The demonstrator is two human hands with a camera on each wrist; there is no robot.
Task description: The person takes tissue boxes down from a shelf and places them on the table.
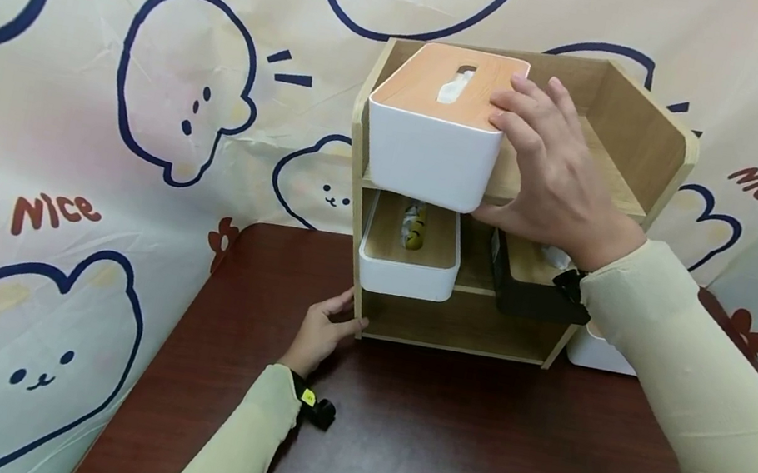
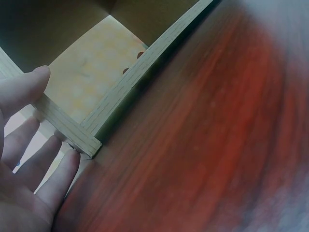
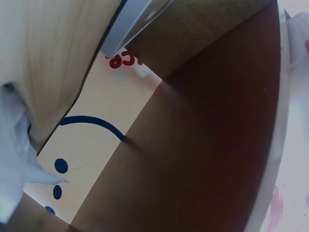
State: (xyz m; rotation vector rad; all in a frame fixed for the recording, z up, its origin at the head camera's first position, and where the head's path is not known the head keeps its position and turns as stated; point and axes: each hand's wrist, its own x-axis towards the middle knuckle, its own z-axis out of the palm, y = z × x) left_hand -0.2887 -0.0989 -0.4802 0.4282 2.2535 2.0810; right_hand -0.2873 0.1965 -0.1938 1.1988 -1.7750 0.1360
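Observation:
A white tissue box (image 1: 429,159) with a wood-coloured lid is at the upper left of a wooden shelf unit (image 1: 642,143), its front jutting past the top shelf's edge. My right hand (image 1: 564,172) grips its right side, fingers over the lid and thumb low by the bottom corner. My left hand (image 1: 324,332) holds the lower front edge of the unit's left side panel (image 2: 67,123). In the left wrist view its thumb lies on the inner side and the other fingers on the outer side. The right wrist view does not show the right hand.
Below sits another white box (image 1: 405,279) with a wooden top and a small yellow-and-white item (image 1: 414,226). Right of it, a black box (image 1: 538,303) juts out under my right wrist. Another white box (image 1: 598,351) stands beside the unit on the dark red table (image 1: 462,454).

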